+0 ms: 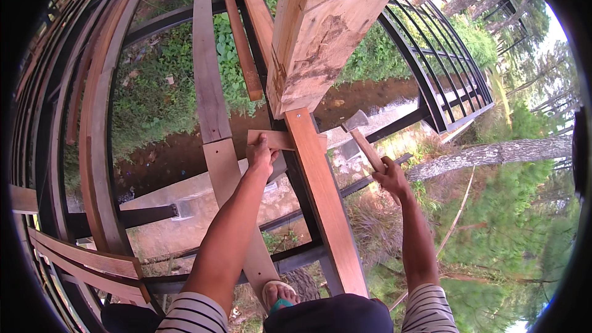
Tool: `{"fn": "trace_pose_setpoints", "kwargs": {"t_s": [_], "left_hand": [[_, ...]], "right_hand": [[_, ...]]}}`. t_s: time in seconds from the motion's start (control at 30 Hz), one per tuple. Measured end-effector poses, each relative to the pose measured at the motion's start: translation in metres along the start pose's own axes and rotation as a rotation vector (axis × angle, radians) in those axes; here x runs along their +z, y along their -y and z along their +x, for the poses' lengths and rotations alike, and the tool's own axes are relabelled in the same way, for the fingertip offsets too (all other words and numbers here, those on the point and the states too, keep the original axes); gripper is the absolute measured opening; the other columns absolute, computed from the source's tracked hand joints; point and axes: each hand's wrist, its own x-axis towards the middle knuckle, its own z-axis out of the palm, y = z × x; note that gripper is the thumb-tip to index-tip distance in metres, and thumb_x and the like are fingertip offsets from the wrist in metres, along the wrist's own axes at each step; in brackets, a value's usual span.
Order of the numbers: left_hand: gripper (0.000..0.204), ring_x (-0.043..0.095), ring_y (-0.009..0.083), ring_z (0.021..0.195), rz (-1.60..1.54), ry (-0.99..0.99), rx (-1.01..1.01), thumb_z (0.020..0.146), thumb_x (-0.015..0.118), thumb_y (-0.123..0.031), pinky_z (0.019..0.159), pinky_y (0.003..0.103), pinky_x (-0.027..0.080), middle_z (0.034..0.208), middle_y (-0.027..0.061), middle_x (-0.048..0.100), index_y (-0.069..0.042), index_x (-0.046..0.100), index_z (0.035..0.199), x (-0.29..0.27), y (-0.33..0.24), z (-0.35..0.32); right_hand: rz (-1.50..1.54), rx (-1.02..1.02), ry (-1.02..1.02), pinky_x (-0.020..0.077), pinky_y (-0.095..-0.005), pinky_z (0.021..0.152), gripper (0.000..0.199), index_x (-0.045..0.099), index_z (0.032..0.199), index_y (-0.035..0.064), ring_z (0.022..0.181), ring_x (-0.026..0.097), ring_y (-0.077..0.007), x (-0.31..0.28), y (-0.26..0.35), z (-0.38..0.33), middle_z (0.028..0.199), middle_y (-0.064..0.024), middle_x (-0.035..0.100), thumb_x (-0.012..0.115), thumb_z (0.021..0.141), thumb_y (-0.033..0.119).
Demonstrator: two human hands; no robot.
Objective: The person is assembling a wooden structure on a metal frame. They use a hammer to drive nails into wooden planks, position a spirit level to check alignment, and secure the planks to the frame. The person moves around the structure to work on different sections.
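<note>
My left hand [263, 155] grips a short flat wood block [280, 140] by its left end. The block lies across the left edge of a reddish-brown plank [324, 200], and a bit of similar wood shows past the plank's right edge. In my right hand [391, 179] is a hatchet [369, 150], held by its wooden handle. Its flared grey head points up and left, apart from the plank, to the right of it. A thick wooden beam [324, 43] rises beyond both hands, meeting the plank's far end, where a screw head shows.
Under my sandalled foot [279, 294] runs a narrow board [225, 169]. Dark metal joists [302, 200] leave open gaps above a ditch [179, 154] and greenery. More long boards [92, 117] lie at left. A black railing [435, 49] and a tree trunk [493, 153] stand right.
</note>
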Motion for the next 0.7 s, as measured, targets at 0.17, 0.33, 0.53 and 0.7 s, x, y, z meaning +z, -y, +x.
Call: {"fn": "trace_pose_setpoints", "kwargs": {"t_s": [0.17, 0.33, 0.53, 0.7], "left_hand": [[0.034, 0.067, 0.0257, 0.096, 0.01, 0.035, 0.032, 0.105, 0.06, -0.035, 0.087, 0.045, 0.055, 0.115, 0.0083, 0.065, -0.014, 0.053, 0.131, 0.004, 0.007, -0.001], [0.023, 0.067, 0.0181, 0.081, -0.004, -0.019, 0.084, 0.105, 0.059, -0.034, 0.068, 0.036, 0.054, 0.102, 0.0033, 0.069, -0.014, 0.059, 0.118, -0.01, 0.011, 0.002], [0.025, 0.067, 0.0181, 0.079, 0.012, 0.022, 0.12, 0.106, 0.058, -0.033, 0.065, 0.035, 0.054, 0.102, 0.0042, 0.069, -0.013, 0.058, 0.119, 0.003, 0.014, 0.006], [0.026, 0.068, 0.0188, 0.081, 0.058, 0.012, 0.127, 0.106, 0.057, -0.033, 0.067, 0.036, 0.056, 0.105, 0.0057, 0.068, -0.011, 0.057, 0.12, -0.007, 0.001, 0.006]], "right_hand": [[0.621, 0.257, -0.283, 0.0471, -0.0335, 0.049, 0.036, 0.06, 0.106, -0.0033, 0.058, 0.06, -0.0157, 0.024, 0.019, 0.048, 0.074, -0.0089, 0.064, 0.078, 0.086, 0.022], [-0.505, -0.15, 0.322, 0.0549, -0.0485, 0.082, 0.043, 0.065, 0.117, 0.0035, 0.094, 0.071, -0.0412, -0.023, 0.028, 0.042, 0.101, -0.0219, 0.074, 0.075, 0.081, 0.024], [0.256, 0.162, -0.441, 0.0449, -0.0327, 0.04, 0.023, 0.057, 0.092, -0.0019, 0.048, 0.059, -0.0151, -0.006, -0.002, 0.066, 0.067, -0.0107, 0.063, 0.07, 0.083, 0.015], [-0.43, -0.175, 0.205, 0.0551, -0.0495, 0.078, 0.033, 0.061, 0.108, 0.001, 0.088, 0.07, -0.0441, -0.005, 0.026, 0.035, 0.094, -0.0248, 0.072, 0.071, 0.082, 0.018]]}}
